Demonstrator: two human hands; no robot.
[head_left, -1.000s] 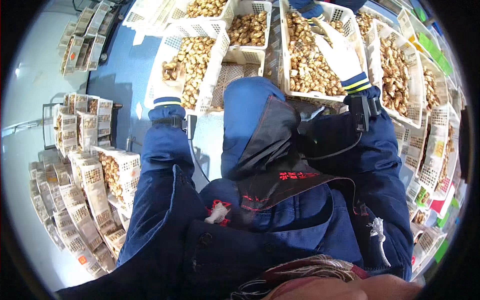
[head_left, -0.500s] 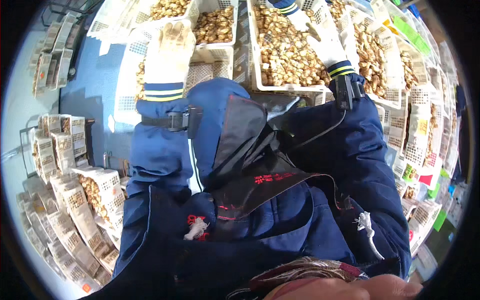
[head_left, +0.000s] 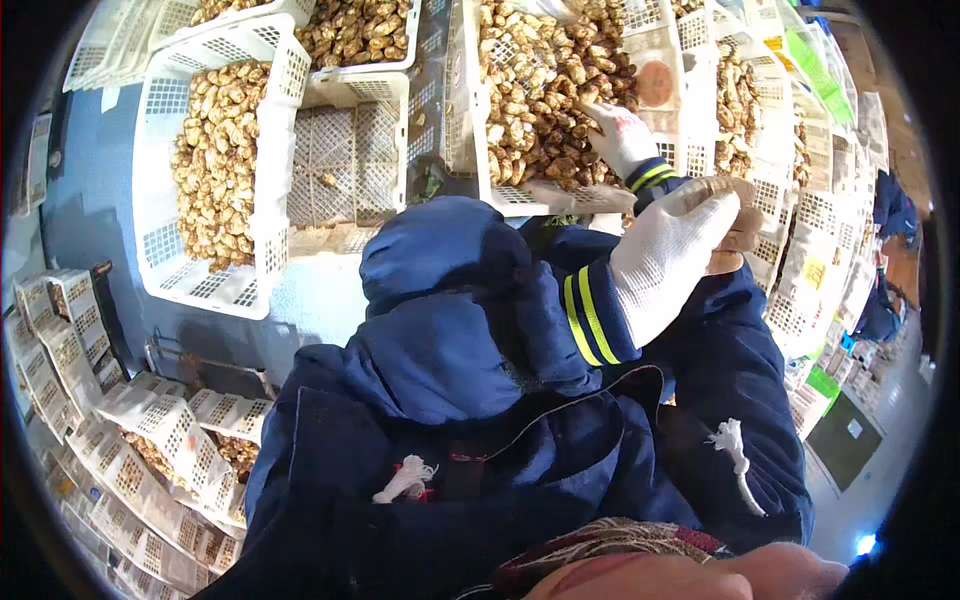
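My right hand, in a white glove, rests at the right side of a white crate of brown-and-cream, bulb-like pieces. Its visible fingers stretch onto the pile, apart from one another; no piece shows held. My left hand, gloved in white with a brown-coated finger side, crosses my body to my right forearm. Its fingers curl around the area of the right cuff, and what they grip there is hidden. At the crate's far edge, a white glove, apparently another person's, shows partly.
Left stands a white crate of similar pieces, beside a mesh-bottomed crate with one loose piece. Stacked crates line the right; more stacks stand lower left. People in dark clothing are at the far right.
My left hand has moved from the left-hand crates across to my right forearm, covering the strapped device there. My right hand has shifted nearer in its crate. The view has swung right.
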